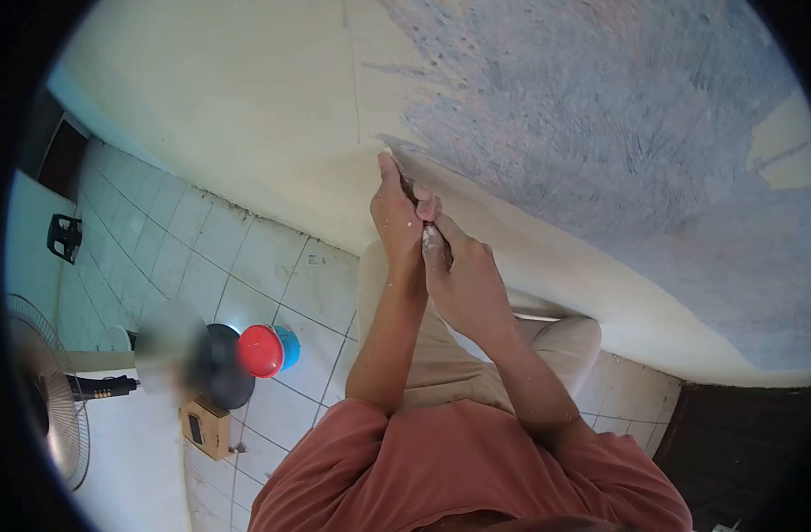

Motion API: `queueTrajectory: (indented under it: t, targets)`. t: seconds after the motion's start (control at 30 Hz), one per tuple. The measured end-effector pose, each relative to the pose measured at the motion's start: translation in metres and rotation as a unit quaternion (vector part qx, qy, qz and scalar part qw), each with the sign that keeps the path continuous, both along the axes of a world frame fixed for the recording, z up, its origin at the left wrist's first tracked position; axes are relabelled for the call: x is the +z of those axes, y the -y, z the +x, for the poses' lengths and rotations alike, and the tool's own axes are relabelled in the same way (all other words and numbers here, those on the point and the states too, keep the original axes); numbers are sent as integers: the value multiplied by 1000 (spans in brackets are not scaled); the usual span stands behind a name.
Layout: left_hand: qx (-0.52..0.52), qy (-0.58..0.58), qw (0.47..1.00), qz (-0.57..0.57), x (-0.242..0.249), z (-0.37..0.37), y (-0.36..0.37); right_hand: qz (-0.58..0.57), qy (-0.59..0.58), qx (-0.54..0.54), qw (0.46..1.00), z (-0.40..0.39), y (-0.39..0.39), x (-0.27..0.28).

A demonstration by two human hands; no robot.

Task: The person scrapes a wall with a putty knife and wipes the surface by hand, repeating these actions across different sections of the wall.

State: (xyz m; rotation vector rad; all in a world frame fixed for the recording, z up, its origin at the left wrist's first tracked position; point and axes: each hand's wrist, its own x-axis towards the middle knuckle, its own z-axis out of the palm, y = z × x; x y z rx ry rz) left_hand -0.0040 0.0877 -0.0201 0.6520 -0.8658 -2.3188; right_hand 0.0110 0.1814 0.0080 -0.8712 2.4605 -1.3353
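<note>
In front of me rises a cream wall with a large rough blue-grey patch across its right side. My left hand is closed, with its index finger stretched toward the patch's lower left edge. Close against it, my right hand is closed too. Both seem to grip one thin tool, mostly hidden by the fingers, its tip at or near the wall. I cannot make out its exact kind. White smears mark the fingers.
On the tiled floor to the left stand a red-lidded blue bucket, a round black object and a cardboard box. A fan is at far left, with a black plastic chair beyond. A dark panel lies lower right.
</note>
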Motion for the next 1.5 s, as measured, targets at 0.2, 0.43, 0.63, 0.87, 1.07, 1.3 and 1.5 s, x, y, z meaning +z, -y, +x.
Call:
queueTrajectory:
  t: [0.2, 0.43, 0.63, 0.87, 1.07, 1.3, 1.5]
  targets:
    - [-6, 82, 994, -75, 13, 3, -13, 0, 42, -21, 999, 11, -22, 15]
    - [-50, -13, 998, -40, 3, 4, -22, -83, -44, -13, 995, 13, -20, 1]
    - [-27, 0, 1000, 11, 6, 9, -7, -19, 58, -10, 998, 13, -14, 10]
    - [-5, 0, 1000, 31, 6, 1, -16, -47, 16, -29, 998, 13, -28, 3]
    - [1, 17, 1000, 0, 5, -1, -12, 20, 80, -24, 996, 7, -23, 11]
    - [-8, 69, 997, -28, 8, 3, -22, -26, 59, -32, 997, 7, -22, 3]
    - [-45, 47, 998, -26, -3, 0, -31, -82, 15, -51, 995, 15, -37, 3]
